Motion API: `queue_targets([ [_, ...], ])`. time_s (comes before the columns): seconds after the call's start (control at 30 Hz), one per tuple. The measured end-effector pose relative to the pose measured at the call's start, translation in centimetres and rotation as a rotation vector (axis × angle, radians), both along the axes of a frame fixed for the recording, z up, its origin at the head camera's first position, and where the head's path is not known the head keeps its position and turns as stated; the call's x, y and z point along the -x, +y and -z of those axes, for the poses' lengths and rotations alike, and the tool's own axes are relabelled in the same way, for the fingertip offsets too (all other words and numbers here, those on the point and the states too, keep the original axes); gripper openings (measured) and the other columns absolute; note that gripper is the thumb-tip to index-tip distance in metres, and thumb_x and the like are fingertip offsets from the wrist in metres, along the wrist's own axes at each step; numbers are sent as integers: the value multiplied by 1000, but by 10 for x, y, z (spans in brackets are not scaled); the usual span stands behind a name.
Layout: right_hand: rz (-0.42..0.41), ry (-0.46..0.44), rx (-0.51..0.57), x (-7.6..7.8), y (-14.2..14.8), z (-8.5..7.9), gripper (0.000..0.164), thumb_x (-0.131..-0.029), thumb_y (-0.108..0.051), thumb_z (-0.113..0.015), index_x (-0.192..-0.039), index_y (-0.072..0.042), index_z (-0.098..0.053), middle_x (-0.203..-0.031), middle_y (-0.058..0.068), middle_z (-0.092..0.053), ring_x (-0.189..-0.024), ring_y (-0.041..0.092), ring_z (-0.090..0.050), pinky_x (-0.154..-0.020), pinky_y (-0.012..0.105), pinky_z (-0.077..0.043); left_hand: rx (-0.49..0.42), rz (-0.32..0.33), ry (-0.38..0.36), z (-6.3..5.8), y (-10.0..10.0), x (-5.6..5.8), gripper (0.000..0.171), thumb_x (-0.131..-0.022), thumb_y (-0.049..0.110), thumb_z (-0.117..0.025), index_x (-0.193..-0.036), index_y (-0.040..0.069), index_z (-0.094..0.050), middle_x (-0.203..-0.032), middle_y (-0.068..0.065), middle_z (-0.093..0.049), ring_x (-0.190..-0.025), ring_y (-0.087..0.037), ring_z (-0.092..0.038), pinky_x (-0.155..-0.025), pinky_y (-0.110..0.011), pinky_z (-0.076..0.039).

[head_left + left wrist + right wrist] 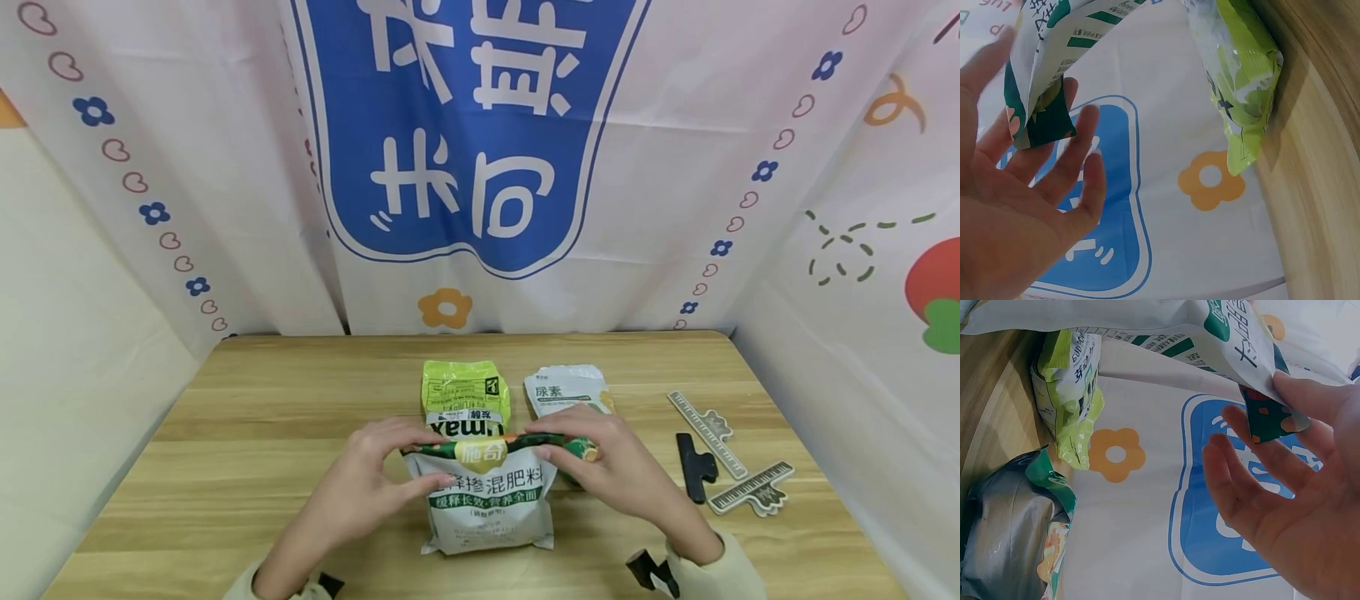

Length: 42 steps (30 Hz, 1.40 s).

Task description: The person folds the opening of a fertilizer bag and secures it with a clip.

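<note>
A white and green fertilizer bag (491, 521) stands upright near the table's front, its dark green top edge folded over toward the front. My left hand (363, 471) pinches the left end of the fold, thumb on the front and fingers behind. At the right end, my right hand (611, 462) grips the fold in the same way. In the right wrist view, the right thumb presses the bag's corner (1266, 419) against the fingers. Behind the bag are a lime-green bag (465, 387) and a pale urea bag (566, 387), the latter partly hidden by my right hand.
On the table's right side lie a black clip (696, 468) and two ruler-like clips, one light (708, 433) and one dark-striped (752, 488). The wooden table (262, 417) ends at a printed cloth (660, 150) hanging behind it.
</note>
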State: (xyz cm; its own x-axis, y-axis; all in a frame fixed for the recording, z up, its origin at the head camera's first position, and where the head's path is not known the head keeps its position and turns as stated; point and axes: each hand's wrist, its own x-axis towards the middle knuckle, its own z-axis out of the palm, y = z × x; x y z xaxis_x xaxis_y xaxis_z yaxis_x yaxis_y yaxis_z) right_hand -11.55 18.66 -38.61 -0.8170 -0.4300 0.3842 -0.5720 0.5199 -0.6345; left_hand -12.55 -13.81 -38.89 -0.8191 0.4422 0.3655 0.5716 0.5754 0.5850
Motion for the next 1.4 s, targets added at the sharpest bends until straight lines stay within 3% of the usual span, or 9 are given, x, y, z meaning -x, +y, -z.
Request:
queue_targets([
  [0.17,-16,-60,16,0,1,-1,24,-103,-24,-70,-126,-27,-75,-118,-10,-79,-98,3,-71,-83,30,-61,2,-56,-135,-1,2,-2,33,-80,33,-92,-109,26,-78,-112,8,-81,-109,-15,-76,-98,-41,-62],
  [0.43,-11,-146,8,1,4,-2,17,-103,-29,-69,-116,-27,-78,-104,-9,-80,-70,3,-58,-56,21,-49,-71,-91,-252,2,2,3,19,-81,33,-91,-96,31,-80,-101,15,-80,-99,-5,-74,-95,-34,-60],
  [0.57,-23,-173,9,1,5,-3,17,-104,-31,-67,-115,-27,-78,-103,-8,-80,-63,1,-53,-52,20,-45,-93,-79,-302,4,-1,5,15,-82,39,-89,-92,35,-79,-97,19,-79,-96,-1,-71,-94,-33,-57],
  [0.73,-49,-168,8,1,8,-4,15,-104,-29,-66,-113,-29,-78,-93,-12,-77,-56,-4,-41,-50,19,-41,-111,-42,-328,5,-4,7,12,-85,43,-86,-93,35,-80,-98,18,-80,-96,-2,-70,-91,-28,-56],
  [0.9,-94,-131,6,2,9,-5,14,-105,-25,-66,-112,-26,-78,-75,-14,-65,-53,-8,-30,-49,16,-35,-125,13,-349,8,-8,10,15,-87,47,-82,-95,34,-81,-100,16,-81,-97,-3,-71,-88,-24,-56],
  [1.07,-136,-101,12,3,10,-5,14,-104,-18,-66,-108,-22,-79,-79,-10,-71,-53,-9,-33,-49,15,-36,-164,67,-399,11,-10,14,16,-91,41,-80,-100,28,-82,-104,9,-82,-98,-4,-72,-84,-24,-56],
  [1.3,-174,-59,28,4,10,-5,14,-104,-13,-66,-105,-21,-78,-77,-9,-70,-55,-10,-33,-49,14,-37,-345,150,-588,26,-6,18,24,-97,20,-77,-118,10,-73,-113,-7,-75,-79,-5,-63,-60,-21,-53],
  [1.4,-182,-51,32,4,10,-5,14,-104,-13,-66,-103,-21,-77,-74,-10,-66,-56,-10,-32,-49,14,-36,-390,182,-634,33,0,17,35,-95,17,-78,-127,6,-70,-101,-1,-76,-69,-2,-61,-57,-19,-51],
])
